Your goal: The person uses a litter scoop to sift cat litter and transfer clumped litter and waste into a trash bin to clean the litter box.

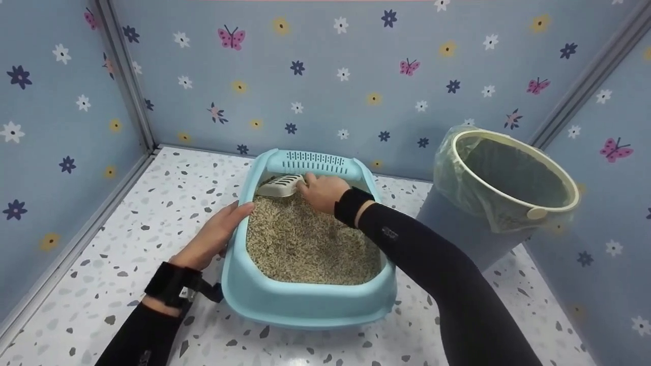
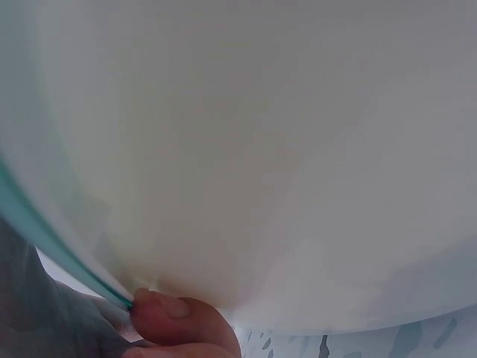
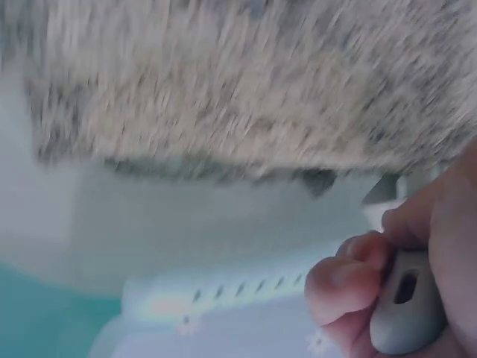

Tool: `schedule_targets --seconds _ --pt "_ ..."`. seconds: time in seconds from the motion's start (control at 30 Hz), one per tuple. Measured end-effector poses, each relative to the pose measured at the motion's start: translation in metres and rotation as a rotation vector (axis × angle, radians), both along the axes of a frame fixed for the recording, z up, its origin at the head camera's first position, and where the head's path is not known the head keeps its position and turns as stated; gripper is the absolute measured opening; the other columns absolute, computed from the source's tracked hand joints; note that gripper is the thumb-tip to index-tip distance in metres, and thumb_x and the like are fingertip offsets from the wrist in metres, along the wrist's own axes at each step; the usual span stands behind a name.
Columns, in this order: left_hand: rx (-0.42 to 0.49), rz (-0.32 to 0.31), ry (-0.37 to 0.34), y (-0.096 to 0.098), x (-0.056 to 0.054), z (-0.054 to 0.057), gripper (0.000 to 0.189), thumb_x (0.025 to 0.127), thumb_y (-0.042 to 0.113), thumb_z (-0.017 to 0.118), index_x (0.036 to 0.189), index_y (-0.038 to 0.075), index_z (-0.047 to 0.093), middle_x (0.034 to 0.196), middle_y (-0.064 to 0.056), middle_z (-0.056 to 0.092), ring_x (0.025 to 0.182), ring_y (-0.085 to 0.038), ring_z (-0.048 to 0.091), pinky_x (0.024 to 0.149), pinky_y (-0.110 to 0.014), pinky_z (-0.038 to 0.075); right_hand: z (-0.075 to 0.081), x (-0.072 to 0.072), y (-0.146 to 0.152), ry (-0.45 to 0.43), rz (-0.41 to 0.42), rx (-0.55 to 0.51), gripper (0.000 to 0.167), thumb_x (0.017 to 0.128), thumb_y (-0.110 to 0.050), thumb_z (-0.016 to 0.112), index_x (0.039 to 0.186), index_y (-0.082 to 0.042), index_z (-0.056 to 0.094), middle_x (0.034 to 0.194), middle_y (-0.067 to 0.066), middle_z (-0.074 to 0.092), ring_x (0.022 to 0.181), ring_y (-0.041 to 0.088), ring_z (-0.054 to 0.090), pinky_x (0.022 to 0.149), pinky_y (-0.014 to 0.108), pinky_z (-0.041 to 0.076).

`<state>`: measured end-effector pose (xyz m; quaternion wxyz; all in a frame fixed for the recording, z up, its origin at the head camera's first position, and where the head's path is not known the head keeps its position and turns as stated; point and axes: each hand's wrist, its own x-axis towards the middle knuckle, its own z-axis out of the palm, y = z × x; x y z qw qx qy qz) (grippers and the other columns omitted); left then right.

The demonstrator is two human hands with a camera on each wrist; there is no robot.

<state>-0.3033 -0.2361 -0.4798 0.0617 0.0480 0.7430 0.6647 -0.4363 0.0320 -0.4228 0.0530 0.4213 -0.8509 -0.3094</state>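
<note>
A light blue litter box (image 1: 310, 305) full of tan, grainy litter (image 1: 300, 244) sits on the floor. My left hand (image 1: 216, 234) grips its left rim, the thumb on top and fingertips (image 2: 182, 317) curled under the edge in the left wrist view. Near the back left corner of the box, my right hand (image 1: 325, 193) holds a pale slotted litter scoop (image 1: 279, 186) by its handle. The handle's end (image 3: 408, 313) shows between the fingers in the right wrist view. The scoop's head lies tilted against the litter; whether it carries anything cannot be made out.
A trash bin (image 1: 457, 229) with a cream rim and greenish liner bag stands to the right, behind my right forearm. Flowered blue wall panels (image 1: 315, 51) enclose the back and both sides. The floor (image 1: 127, 244) is white with grey speckles.
</note>
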Motion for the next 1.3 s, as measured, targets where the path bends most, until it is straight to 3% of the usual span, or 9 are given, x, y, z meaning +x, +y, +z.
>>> schedule_targets --seconds 0.23,0.37,0.47,0.57,0.7,0.8,0.97,1.17,1.3 --pt "0.004 0.002 -0.01 0.002 0.0 -0.003 0.078 0.11 0.069 0.056 0.156 0.006 0.052 0.093 -0.023 0.066 0.056 -0.015 0.055 0.042 -0.026 0.034 -0.001 -0.006 0.0 0.106 0.009 0.064 0.048 0.124 -0.021 0.04 0.17 -0.009 0.047 0.139 0.019 0.066 0.053 0.013 0.031 0.051 0.028 0.045" --pt "0.015 -0.002 -0.007 0.001 0.001 -0.005 0.078 0.111 0.068 0.056 0.158 0.007 0.051 0.097 -0.027 0.068 0.058 -0.017 0.059 0.042 -0.026 0.035 -0.003 -0.004 -0.002 0.074 -0.071 0.068 0.049 0.124 -0.02 0.04 0.172 -0.01 0.044 0.144 0.019 0.064 0.06 0.014 0.046 0.054 0.029 0.05" --pt "0.012 -0.009 -0.014 0.001 0.001 -0.007 0.078 0.111 0.068 0.055 0.16 0.007 0.05 0.1 -0.027 0.07 0.061 -0.018 0.063 0.042 -0.027 0.037 -0.006 0.0 0.001 0.033 -0.126 0.064 0.048 0.123 -0.02 0.043 0.168 -0.005 0.048 0.139 0.019 0.067 0.084 0.02 0.065 0.067 0.031 0.063" --pt "0.004 -0.011 -0.018 0.001 0.002 -0.007 0.078 0.111 0.068 0.055 0.161 0.008 0.05 0.101 -0.026 0.071 0.063 -0.02 0.066 0.042 -0.027 0.038 -0.004 0.005 0.006 -0.042 -0.15 0.035 0.042 0.121 -0.017 0.048 0.156 0.003 0.058 0.123 0.019 0.072 0.102 0.028 0.07 0.078 0.036 0.066" --pt "-0.008 -0.009 -0.02 0.001 0.002 -0.006 0.078 0.111 0.069 0.054 0.16 0.008 0.051 0.1 -0.024 0.072 0.064 -0.02 0.066 0.043 -0.027 0.039 0.008 0.004 0.01 -0.273 -0.238 0.004 0.023 0.119 -0.014 0.05 0.115 0.001 0.067 0.085 0.008 0.058 0.073 0.022 0.054 0.069 0.032 0.051" --pt "-0.015 -0.012 -0.022 0.001 0.001 -0.005 0.079 0.111 0.07 0.054 0.159 0.008 0.051 0.1 -0.023 0.073 0.063 -0.02 0.066 0.043 -0.028 0.04 0.021 -0.003 0.01 -0.454 -0.355 -0.003 0.032 0.117 -0.01 0.048 0.085 -0.009 0.051 0.074 0.001 0.036 0.064 0.016 0.032 0.065 0.032 0.032" --pt "-0.016 -0.005 -0.025 -0.001 0.001 -0.006 0.077 0.111 0.068 0.055 0.158 0.007 0.051 0.093 -0.017 0.069 0.061 -0.019 0.063 0.043 -0.029 0.04 0.044 -0.007 0.018 -0.565 -0.401 0.042 0.048 0.114 -0.005 0.045 0.068 -0.013 0.038 0.067 -0.002 0.026 0.061 0.013 0.021 0.062 0.03 0.025" --pt "0.019 -0.026 -0.012 -0.001 0.0 -0.003 0.078 0.111 0.067 0.056 0.161 0.007 0.048 0.094 -0.022 0.069 0.064 -0.023 0.068 0.043 -0.029 0.043 0.069 0.008 0.027 -0.498 -0.374 -0.082 0.031 0.112 -0.005 0.049 0.081 -0.01 0.049 0.076 0.001 0.036 0.068 0.018 0.033 0.069 0.034 0.032" --pt "0.018 -0.02 -0.008 0.0 -0.001 -0.001 0.078 0.111 0.068 0.056 0.159 0.007 0.05 0.103 -0.029 0.071 0.066 -0.024 0.071 0.042 -0.029 0.044 0.062 0.012 0.026 -0.424 -0.273 -0.165 0.019 0.114 -0.004 0.052 0.122 -0.002 0.069 0.094 0.01 0.062 0.082 0.026 0.056 0.078 0.04 0.051"
